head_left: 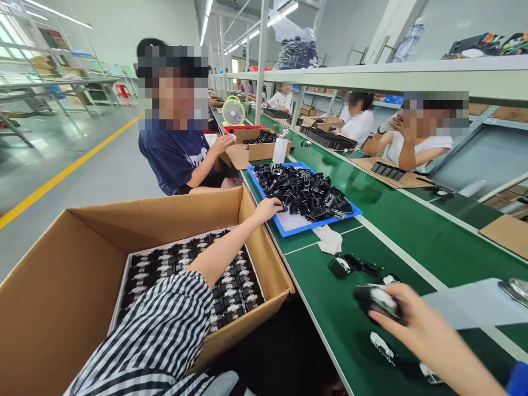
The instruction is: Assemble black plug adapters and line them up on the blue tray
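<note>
We've got our right hand point(412, 316) at the lower right of the frame, thumb and fingers gripping a black-and-white part point(381, 300), kinda blurry. Our left hand point(268, 210) is mid-frame, fingers bent together at the left edge of a pile of black pieces point(303, 187) in a blue tray point(303, 229); can't tell if they've gripped one. Lower left, a cardboard box point(157, 219) holds rows of parts point(231, 287).

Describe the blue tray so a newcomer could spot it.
Find the long green bench beside the large open cardboard box. By the box's far corner sits a tray heaped with black parts. Its bright blue rim sets it apart from the brown carton just beyond.
</note>
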A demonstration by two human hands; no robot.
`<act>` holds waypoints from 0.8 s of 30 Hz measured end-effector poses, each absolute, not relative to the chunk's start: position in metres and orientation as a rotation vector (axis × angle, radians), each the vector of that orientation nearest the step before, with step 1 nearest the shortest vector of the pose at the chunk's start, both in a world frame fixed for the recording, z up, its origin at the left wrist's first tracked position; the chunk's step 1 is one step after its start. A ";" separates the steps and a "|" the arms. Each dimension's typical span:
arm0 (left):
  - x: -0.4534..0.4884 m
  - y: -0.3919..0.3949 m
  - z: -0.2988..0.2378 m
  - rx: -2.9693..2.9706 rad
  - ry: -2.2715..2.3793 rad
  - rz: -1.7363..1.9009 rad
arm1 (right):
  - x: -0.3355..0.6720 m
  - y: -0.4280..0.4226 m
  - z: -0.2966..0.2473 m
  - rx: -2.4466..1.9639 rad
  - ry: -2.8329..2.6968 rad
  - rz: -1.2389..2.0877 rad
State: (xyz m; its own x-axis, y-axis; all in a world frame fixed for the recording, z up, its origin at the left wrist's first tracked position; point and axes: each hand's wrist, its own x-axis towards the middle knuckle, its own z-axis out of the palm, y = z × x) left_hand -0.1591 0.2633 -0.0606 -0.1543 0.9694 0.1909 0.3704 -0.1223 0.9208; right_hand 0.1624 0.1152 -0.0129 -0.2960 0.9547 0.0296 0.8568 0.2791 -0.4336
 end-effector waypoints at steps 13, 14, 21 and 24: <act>-0.126 0.196 -0.017 0.724 0.804 1.159 | 0.097 0.137 -0.029 -1.711 -2.359 0.769; -0.122 0.191 -0.014 0.819 0.795 1.138 | 0.099 0.137 -0.019 -1.701 -2.325 0.729; -0.086 0.167 -0.003 1.650 0.820 1.108 | 0.100 0.139 0.032 -1.475 -1.946 0.952; -0.075 0.159 -0.002 1.923 0.844 1.101 | 0.098 0.137 0.028 -1.396 -2.077 0.874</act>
State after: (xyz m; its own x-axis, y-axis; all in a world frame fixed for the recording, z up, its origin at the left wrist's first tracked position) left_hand -0.0748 0.1594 -0.0023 0.4121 0.8193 0.3987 0.1729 -0.4999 0.8486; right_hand 0.0978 0.1375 0.0284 -0.3601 0.9320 0.0420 0.6215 0.2732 -0.7342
